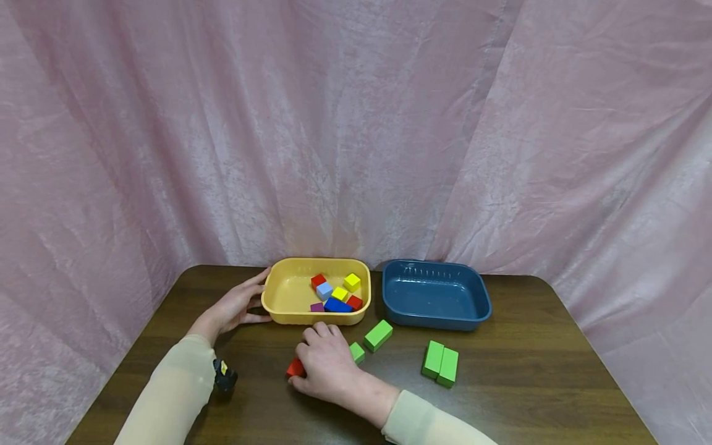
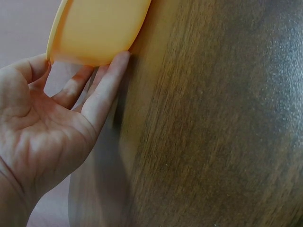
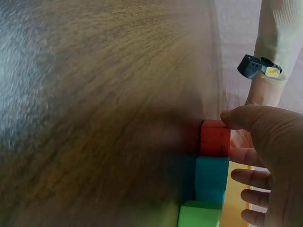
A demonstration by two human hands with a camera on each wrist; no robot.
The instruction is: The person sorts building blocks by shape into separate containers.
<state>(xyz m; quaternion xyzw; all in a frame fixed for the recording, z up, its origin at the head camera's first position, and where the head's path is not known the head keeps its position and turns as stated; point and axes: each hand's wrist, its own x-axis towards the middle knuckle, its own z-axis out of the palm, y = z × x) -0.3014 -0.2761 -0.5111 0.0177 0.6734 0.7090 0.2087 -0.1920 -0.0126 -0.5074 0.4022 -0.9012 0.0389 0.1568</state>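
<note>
My left hand is at the left end of a yellow tray. In the left wrist view its fairly straight fingers and thumb touch the tray's end. Several small coloured blocks lie in the tray: red, yellow, light blue, blue and purple. In front of it, my right hand has thumb and index finger around a red block, which appears pinched. The red block stands in a row with a teal block and a green block. From the head, my right hand hides the teal block.
A blue tray stands right of the yellow one, with no blocks visible inside. One green block lies before the gap between the trays. Two more green blocks lie side by side farther right. A pink curtain hangs behind the wooden table.
</note>
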